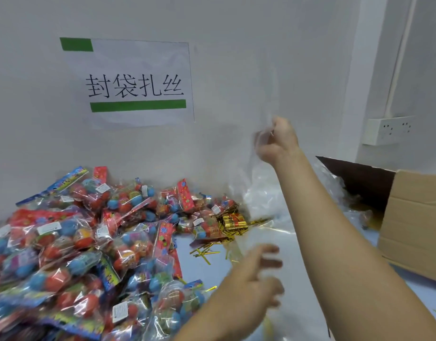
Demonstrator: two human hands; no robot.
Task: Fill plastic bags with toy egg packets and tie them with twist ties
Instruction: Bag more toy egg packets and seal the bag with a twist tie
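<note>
Red and blue toy egg packets (89, 242), gold twist ties (233, 223), brown cardboard box (413, 222), green-barred sign (135, 82).

Pale table (308, 286) — egg packets (72, 244), twist ties (207, 249), box (416, 222)

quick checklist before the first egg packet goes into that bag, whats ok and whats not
1. Bag held: right hand pinches a clear plastic bag up by its top: ok.
2. Bag mouth open: film blurred, cannot tell.
3. Left hand free to help: open, holds nothing: ok.
4. Egg packets at hand: big pile on the left: ok.
5. Twist ties ready: gold ties loose beside the pile: ok.
6. Packet in the bag: none seen: not ok.
</note>
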